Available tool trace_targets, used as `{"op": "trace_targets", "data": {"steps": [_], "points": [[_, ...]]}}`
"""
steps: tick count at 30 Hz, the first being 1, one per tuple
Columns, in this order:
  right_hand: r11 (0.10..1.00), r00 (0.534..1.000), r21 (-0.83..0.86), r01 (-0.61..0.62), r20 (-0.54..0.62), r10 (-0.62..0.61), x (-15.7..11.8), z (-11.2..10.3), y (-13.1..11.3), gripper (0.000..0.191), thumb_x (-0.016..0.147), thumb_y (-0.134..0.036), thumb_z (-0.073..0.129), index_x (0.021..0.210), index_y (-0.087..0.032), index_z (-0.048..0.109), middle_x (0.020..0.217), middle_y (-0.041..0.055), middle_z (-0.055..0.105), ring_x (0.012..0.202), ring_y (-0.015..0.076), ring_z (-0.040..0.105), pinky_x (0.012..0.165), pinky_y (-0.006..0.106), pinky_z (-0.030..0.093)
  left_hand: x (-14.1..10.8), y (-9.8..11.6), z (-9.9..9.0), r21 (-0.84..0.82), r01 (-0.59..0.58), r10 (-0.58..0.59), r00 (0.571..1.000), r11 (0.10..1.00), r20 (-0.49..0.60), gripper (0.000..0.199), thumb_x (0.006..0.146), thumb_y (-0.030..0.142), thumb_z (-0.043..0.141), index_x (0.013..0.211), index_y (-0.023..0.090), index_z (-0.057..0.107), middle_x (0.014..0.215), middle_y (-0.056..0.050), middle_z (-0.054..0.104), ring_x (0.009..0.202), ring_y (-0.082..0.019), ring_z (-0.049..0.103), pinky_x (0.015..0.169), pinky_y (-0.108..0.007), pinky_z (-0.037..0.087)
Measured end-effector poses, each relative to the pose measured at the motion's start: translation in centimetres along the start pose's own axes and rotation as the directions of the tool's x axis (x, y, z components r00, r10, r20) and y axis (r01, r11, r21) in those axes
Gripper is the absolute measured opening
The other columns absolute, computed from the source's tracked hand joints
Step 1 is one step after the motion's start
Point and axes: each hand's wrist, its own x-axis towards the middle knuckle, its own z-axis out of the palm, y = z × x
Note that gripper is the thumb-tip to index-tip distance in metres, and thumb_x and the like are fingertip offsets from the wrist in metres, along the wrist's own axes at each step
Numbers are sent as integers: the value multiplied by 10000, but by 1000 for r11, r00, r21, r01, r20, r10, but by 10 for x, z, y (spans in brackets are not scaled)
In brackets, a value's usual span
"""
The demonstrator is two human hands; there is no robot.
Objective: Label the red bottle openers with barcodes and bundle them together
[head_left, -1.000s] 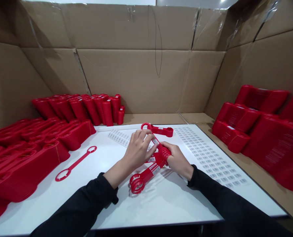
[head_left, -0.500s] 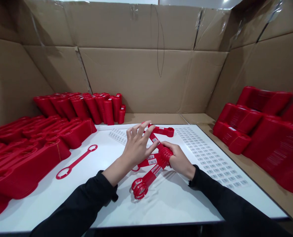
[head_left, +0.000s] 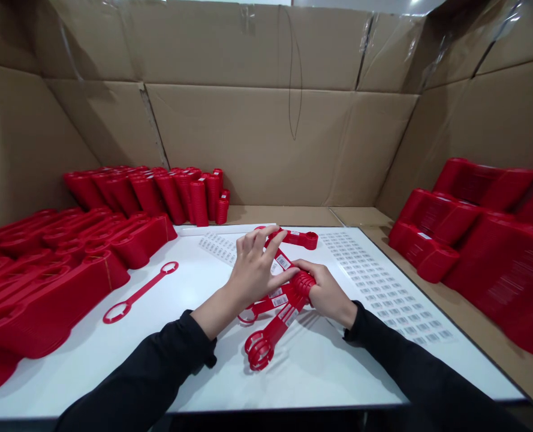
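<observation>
The fan of red double-ended ring spanners is in front of you, above the middle of the white table, its strips spread out from one gathered end. Your right hand has its fingers closed around that end, where the rings bunch together. Your left hand is over the upper strip with its fingers spread and the thumb well apart from them; it has no clear grip, and you cannot tell from here whether the thumb touches the fan.

Several strips in the fan already carry white barcode labels, so that part looks done; overlap hides how many bear one. Just beyond your left fingers lies a small red bundle, also with a white label showing.

To the left, a loose red ring spanner shows no label on its visible face. The label sheet on the right still bears many rows, and a smaller label sheet lies partly behind your left hand.

Farther out, the large left stacks show hardly any labels, while some upright stacks and right-hand stacks show white patches, so by appearance plenty remains unlabelled.
</observation>
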Motion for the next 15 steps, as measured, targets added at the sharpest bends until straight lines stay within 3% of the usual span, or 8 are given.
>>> {"op": "trace_targets", "data": {"steps": [5,8,10,12,15], "points": [[997,1000,-71,27,-1,-27,-1,1,-2,350,635,-9,385,854,-169,606,772,2,641,656,137,568,584,230,414,1,0,1,32,56,-51,987,998,-150,341,855,331,542,1162,183,524,1062,-103,506,908,-235,438,820,-387,394],[999,1000,-42,9,-2,-9,-1,1,-3,366,649,-19,389,889,-174,619,754,-3,633,656,137,575,576,227,416,3,-6,1,9,40,-37,970,999,-242,242,873,233,521,1113,211,540,1036,-79,481,896,-208,444,828,-364,406],[1000,1000,-17,-7,-14,7,-1,0,-3,374,660,-32,395,917,-175,626,753,-1,632,661,141,584,571,227,419,4,-10,1,-73,91,-108,952,993,-287,237,867,240,537,1101,206,531,1043,-78,460,910,-200,457,820,-353,424],[1000,1000,-10,-19,-18,19,0,-3,-2,379,664,-39,396,930,-173,631,742,0,634,648,142,585,558,226,417,6,-14,-1,-223,182,-240,934,958,-266,207,863,274,545,1050,188,522,994,-63,464,833,-167,487,754,-321,450],[999,999,-32,-38,-25,37,0,-6,-1,387,659,-41,384,923,-171,634,754,2,652,623,133,582,539,219,411,9,-15,-3,-416,305,-392,909,857,-142,94,869,260,512,918,181,498,832,-6,500,661,-111,493,637,-260,443]]}}
